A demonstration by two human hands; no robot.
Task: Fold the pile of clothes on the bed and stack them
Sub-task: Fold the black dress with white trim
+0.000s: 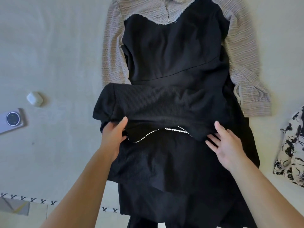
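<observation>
I see a black ribbed top point(158, 102) lying across the middle of the pile on the bed point(57, 55), folded over on itself so that its far part forms a band over the nearer part; a row of small white beads point(164, 131) edges the neckline just under that fold. My left hand point(113, 134) grips the left end of the folded band, thumb on top and fingers tucked beneath the cloth; my right hand point(225, 143) lies flat with straight, spread fingers at the right end of the fold, fingertips partly under the edge, grasping nothing that I can make out. Under the top lies a black dress point(172, 51) spread flat, its bodice reaching away from me; its grey knit sleeves point(246, 63) and lace-trimmed collar show at the far side. On the sheet to the left sit a white earbud case point(35, 98) and, nearer the edge, a phone point(11, 120) with its round camera facing up; at the right edge lies a black-and-white patterned cloth point(291, 153), apart from the pile.
</observation>
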